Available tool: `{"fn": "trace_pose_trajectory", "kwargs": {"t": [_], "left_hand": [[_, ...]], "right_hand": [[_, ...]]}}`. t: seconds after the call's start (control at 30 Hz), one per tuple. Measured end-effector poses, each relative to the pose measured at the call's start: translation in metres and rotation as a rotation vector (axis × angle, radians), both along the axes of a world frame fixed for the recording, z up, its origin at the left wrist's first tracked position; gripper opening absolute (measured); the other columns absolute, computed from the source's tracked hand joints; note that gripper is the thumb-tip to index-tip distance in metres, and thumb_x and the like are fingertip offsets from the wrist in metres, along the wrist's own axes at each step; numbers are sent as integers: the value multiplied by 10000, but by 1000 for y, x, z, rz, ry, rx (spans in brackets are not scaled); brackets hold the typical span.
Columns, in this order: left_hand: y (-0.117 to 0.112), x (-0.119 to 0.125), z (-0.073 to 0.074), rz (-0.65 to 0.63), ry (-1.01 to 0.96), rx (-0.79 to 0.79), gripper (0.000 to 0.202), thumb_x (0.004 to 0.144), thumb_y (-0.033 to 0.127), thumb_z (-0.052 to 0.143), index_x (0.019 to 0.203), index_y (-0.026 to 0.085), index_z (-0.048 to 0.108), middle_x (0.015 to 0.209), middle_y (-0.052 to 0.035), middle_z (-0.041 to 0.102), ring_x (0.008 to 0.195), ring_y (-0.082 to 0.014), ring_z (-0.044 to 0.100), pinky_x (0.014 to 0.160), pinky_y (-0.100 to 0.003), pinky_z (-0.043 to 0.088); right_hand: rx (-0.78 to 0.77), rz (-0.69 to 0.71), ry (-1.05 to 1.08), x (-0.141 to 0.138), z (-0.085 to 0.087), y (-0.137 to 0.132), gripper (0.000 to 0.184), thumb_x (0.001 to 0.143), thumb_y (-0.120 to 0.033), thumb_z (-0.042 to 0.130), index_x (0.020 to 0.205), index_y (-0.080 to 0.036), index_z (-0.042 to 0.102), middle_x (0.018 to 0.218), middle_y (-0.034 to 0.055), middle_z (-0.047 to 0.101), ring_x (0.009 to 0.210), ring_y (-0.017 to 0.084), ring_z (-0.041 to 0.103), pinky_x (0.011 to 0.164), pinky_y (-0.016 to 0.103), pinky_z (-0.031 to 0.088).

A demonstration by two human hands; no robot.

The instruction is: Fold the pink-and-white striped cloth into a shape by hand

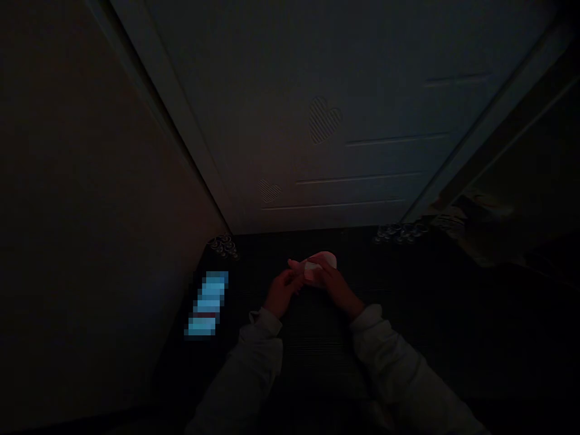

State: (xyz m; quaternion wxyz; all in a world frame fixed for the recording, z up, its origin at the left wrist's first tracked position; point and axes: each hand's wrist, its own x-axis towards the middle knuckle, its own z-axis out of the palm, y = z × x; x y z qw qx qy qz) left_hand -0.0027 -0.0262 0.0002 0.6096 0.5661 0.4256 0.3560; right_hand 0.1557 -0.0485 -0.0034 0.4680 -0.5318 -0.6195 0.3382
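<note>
You are having two hands in view, one left hand (280, 294) and one right hand (334, 284), with one pink item (330, 260). One lit screen (208, 307) is lying by the dark surface's (317, 341) left edge. Two clusters of small round things (401, 233) are sitting along its far edge, each too dim for counting. Beyond, two hearts (325, 119) and four grooves (399, 139) are marking one pale panel (254, 103).

Pink item (312, 275): matte-looking, of a kind too dim to identify; partly hidden.
Pale patch (311, 267): lighter, near the middle.
Right end (330, 258): broad, rounded.
Left end: narrower; outline unclear.
Pose: lengthwise from left to right, right end slightly farther.
Place: mid-scene, over the dark surface (312, 338); contact cannot be told.
</note>
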Motion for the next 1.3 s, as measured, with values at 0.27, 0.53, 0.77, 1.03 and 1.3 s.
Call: {"fn": "trace_pose_trajectory", "kwargs": {"t": [0.27, 0.53, 0.77, 1.03, 1.3], "left_hand": [[0, -1, 1, 6, -15, 2, 263, 705, 393, 554, 733, 132, 530, 637, 15, 524, 560, -90, 464, 533, -230, 371], [0, 0, 1, 10, -15, -3, 281, 686, 399, 578, 775, 134, 547, 640, 16, 532, 575, -93, 472, 537, -227, 367], [0, 1, 1, -4, -79, -27, 385, 694, 403, 568, 954, 119, 553, 713, -16, 558, 619, -106, 488, 553, -235, 382], [2, -3, -1, 18, -70, -8, 401, 722, 351, 559, 1062, 141, 534, 810, -34, 588, 656, -101, 488, 600, -237, 386], [-3, 2, 4, -21, -53, -21, 339, 693, 335, 591, 970, 152, 521, 822, -38, 604, 675, -111, 518, 587, -231, 390]], "right_hand": [[-6, 27, -51, 2, -4, 1, 331, 814, -333, 402, 1098, -195, 503, 1127, 77, 509, 1051, 204, 464, 906, 359, 349], [28, -20, -66, -6, 9, -3, 296, 746, -373, 538, 993, -210, 544, 1001, 47, 549, 938, 184, 514, 818, 326, 407], [96, -31, -94, -6, 14, -4, 245, 804, -341, 463, 979, -195, 553, 962, 57, 558, 922, 184, 511, 816, 333, 399], [79, -40, -111, -4, 7, -1, 268, 803, -326, 454, 1021, -190, 530, 1012, 67, 548, 952, 189, 499, 841, 347, 385], [74, -138, -133, -7, 13, -4, 257, 755, -355, 523, 956, -196, 538, 965, 56, 533, 917, 193, 497, 804, 342, 402]]}}
